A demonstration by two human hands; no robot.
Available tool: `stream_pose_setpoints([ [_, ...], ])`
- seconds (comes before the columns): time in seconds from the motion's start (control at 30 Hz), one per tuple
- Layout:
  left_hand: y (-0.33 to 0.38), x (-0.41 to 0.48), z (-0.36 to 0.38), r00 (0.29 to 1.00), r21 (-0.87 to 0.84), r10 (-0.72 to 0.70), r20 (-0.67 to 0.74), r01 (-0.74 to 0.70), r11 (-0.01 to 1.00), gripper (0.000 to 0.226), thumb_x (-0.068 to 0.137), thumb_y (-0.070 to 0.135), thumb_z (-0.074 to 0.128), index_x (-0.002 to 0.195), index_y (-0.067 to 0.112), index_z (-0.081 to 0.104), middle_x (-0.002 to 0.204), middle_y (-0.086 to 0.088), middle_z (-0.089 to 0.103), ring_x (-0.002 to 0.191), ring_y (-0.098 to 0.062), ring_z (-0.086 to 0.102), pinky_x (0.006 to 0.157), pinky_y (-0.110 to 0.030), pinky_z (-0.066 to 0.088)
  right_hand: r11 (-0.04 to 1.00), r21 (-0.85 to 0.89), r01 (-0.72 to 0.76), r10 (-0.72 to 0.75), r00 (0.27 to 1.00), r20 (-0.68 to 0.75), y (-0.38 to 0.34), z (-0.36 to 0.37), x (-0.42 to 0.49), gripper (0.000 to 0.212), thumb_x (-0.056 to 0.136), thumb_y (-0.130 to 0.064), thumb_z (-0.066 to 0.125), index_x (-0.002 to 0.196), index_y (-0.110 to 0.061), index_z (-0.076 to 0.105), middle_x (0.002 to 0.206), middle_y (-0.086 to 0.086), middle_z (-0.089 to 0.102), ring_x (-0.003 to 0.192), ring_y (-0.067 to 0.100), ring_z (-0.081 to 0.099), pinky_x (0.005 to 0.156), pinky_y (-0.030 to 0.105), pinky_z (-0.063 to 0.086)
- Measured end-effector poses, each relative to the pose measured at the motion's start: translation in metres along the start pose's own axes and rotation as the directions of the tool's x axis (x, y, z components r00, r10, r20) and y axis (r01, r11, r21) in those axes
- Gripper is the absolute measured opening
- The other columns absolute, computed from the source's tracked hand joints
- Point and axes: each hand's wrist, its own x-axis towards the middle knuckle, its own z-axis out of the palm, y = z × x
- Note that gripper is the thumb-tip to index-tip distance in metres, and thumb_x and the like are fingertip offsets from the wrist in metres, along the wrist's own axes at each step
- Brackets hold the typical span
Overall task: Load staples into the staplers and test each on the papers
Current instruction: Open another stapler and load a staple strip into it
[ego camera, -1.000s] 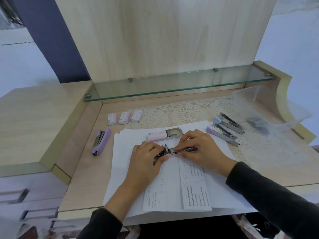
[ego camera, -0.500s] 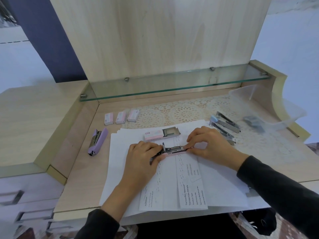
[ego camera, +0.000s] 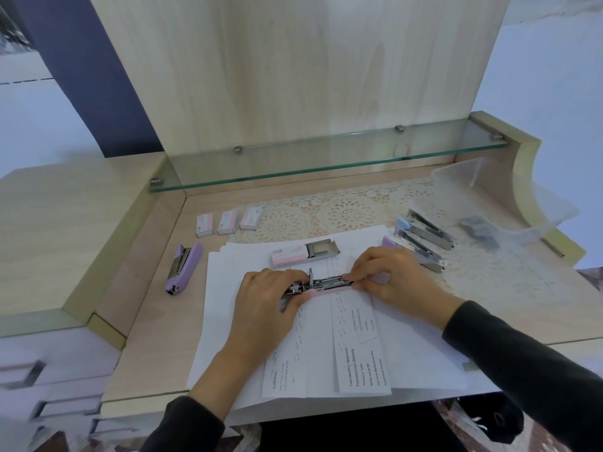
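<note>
An opened pink stapler [ego camera: 321, 287] lies across the stack of white papers [ego camera: 326, 337], its metal staple channel exposed. My left hand [ego camera: 264, 305] grips its hinge end, fingers curled over the metal. My right hand [ego camera: 388, 278] pinches the channel's right end with fingertips. Just behind lies an open pink staple box [ego camera: 305, 252], its tray slid out. A purple stapler [ego camera: 183, 267] rests on the wood at the left. Two more opened staplers, a blue one [ego camera: 424, 228] and a purple one [ego camera: 416, 251], lie to the right.
Three shut staple boxes [ego camera: 228, 221] stand in a row behind the papers by a lace mat [ego camera: 346, 213]. A clear plastic tub [ego camera: 509, 207] with grey items sits at the far right. A glass shelf [ego camera: 326, 158] overhangs the desk's back.
My right hand slid a little to the right along the stapler's channel. My left hand keeps the same grip. The view shifted slightly.
</note>
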Motion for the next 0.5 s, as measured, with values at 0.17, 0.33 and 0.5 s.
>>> stream_pose_setpoints([
  [0.17, 0.001, 0.0, -0.001, 1.0, 0.012, 0.006, 0.007, -0.006, 1.0, 0.026, 0.077, 0.037, 0.063, 0.092, 0.015, 0.066, 0.08, 0.003, 0.07, 0.081, -0.011, 0.049, 0.074, -0.02, 0.033, 0.998, 0.044, -0.042, 0.044, 0.998, -0.051, 0.0, 0.002, -0.001, 0.015, 0.066, -0.011, 0.075, 0.071, -0.023, 0.07, 0.069, -0.019, 0.061, 0.071, 0.003, 0.058, 0.09, 0.064, 0.041],
  [0.33, 0.001, 0.0, -0.002, 1.0, 0.008, 0.006, 0.009, -0.006, 1.0, 0.029, 0.078, 0.04, 0.061, 0.094, 0.016, 0.065, 0.081, 0.003, 0.07, 0.079, -0.011, 0.051, 0.074, -0.021, 0.035, 0.995, 0.013, -0.103, 0.103, 0.995, -0.01, -0.005, 0.0, -0.001, 0.015, 0.072, -0.01, 0.073, 0.08, -0.021, 0.068, 0.072, -0.024, 0.058, 0.071, 0.01, 0.056, 0.099, 0.058, 0.037],
  [0.5, 0.0, 0.001, -0.002, 0.999, -0.015, -0.036, 0.038, 0.036, 0.999, 0.039, 0.079, 0.049, 0.051, 0.096, 0.017, 0.066, 0.084, 0.007, 0.069, 0.081, -0.007, 0.053, 0.077, -0.018, 0.034, 0.98, 0.072, -0.185, 0.183, 0.982, 0.036, -0.009, -0.006, 0.007, 0.009, 0.077, -0.016, 0.069, 0.086, -0.017, 0.068, 0.08, -0.008, 0.065, 0.067, 0.015, 0.061, 0.101, 0.03, 0.034],
])
